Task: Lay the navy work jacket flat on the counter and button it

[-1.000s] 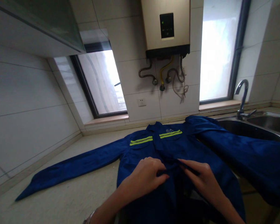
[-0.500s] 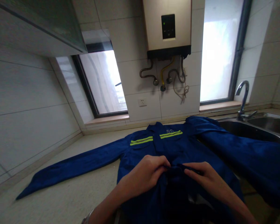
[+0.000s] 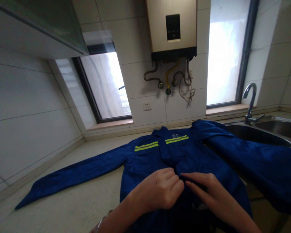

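A blue work jacket (image 3: 145, 165) with yellow-green reflective stripes lies front side up, its collar toward the wall. One sleeve stretches left and the other hangs over to the right. My left hand (image 3: 160, 189) is closed on the front opening, fingers curled over the cloth. Close beside it, my right hand (image 3: 208, 191) pinches the same front edge between thumb and forefinger. Whatever fastener lies between the fingertips is hidden. Dark shadow covers the jacket's lower part below the hands.
The jacket rests on a pale countertop (image 3: 92, 191). At the right is a steel sink (image 3: 278, 129) with a curved faucet (image 3: 249, 100). A water heater (image 3: 173, 29) with pipes hangs on the tiled wall between two windows. A cabinet (image 3: 46, 26) juts out at upper left.
My left hand has rolled over and its fingers have curled in more tightly. The right fingertips have shifted slightly left and down, closer to the left hand. The jacket lies almost as before.
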Demonstrator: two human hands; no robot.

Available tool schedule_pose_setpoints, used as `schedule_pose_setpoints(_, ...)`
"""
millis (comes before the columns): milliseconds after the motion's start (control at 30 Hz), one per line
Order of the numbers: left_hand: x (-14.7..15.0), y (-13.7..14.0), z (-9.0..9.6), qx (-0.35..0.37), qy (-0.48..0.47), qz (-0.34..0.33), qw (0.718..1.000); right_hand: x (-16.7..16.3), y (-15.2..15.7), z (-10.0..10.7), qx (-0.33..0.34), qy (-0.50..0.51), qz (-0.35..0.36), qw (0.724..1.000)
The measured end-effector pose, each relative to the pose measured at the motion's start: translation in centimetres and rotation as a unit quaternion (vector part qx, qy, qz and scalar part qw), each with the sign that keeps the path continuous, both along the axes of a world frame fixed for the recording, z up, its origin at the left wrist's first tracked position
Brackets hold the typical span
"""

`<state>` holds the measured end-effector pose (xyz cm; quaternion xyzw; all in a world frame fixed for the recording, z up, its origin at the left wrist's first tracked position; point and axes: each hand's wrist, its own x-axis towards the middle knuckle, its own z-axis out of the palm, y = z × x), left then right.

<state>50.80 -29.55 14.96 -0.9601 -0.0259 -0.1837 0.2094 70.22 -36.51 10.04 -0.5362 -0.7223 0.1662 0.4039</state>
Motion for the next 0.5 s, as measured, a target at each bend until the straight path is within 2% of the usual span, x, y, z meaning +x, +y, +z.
schedule_pose_setpoints(133, 0.2, 0.0, 0.1, 0.024, -0.005, 0.002, 1.000, 0.3, 0.0, -0.7, -0.016, -0.012, -0.049, 0.999)
schedule_pose_setpoints(233, 0.1, 0.1, -0.1, 0.023, -0.005, 0.012, 1.000, 0.1, -0.1, -1.0, 0.005, -0.023, -0.067, 0.997)
schedule_pose_setpoints(500, 0.0, 0.2, -0.4, 0.031, -0.008, 0.009, 0.999, -1.0, 0.2, -0.7, 0.080, -0.035, 0.014, 0.996)
